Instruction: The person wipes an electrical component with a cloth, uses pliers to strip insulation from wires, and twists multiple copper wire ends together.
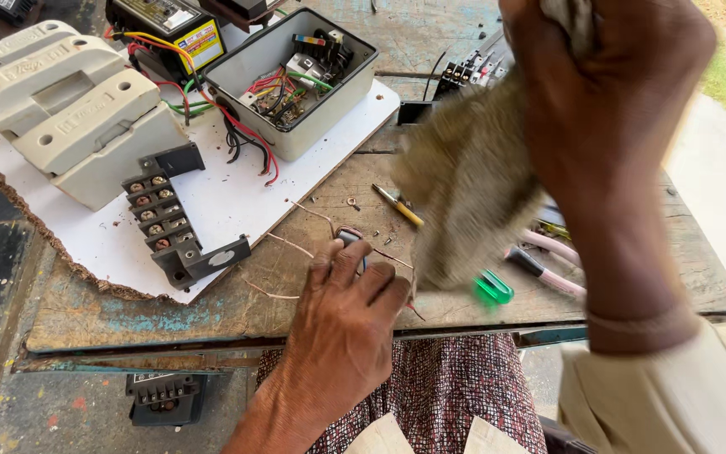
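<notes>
The left hand (pixel 342 324) rests on the bench (pixel 296 294), fingers curled over a small part (pixel 349 236) at their tips, among loose copper wires (pixel 291 245). The right hand (pixel 607 101) is raised close to the camera, closed on a blurred brown cloth (pixel 464 185) hanging down just right of the left hand. A yellow-handled screwdriver (pixel 398 204) lies between them, pointing up-left.

**My two hands, one low, one raised**

My left hand (pixel 346 324) lies low in the middle of the frame, palm down, fingers bent and pressed together, forearm running off the bottom edge. My right hand (pixel 611 80) is lifted high at the upper right, close to the camera, back of the hand facing me, fingers closed in a grip, wrist and sleeved forearm dropping toward the lower right corner.
</notes>
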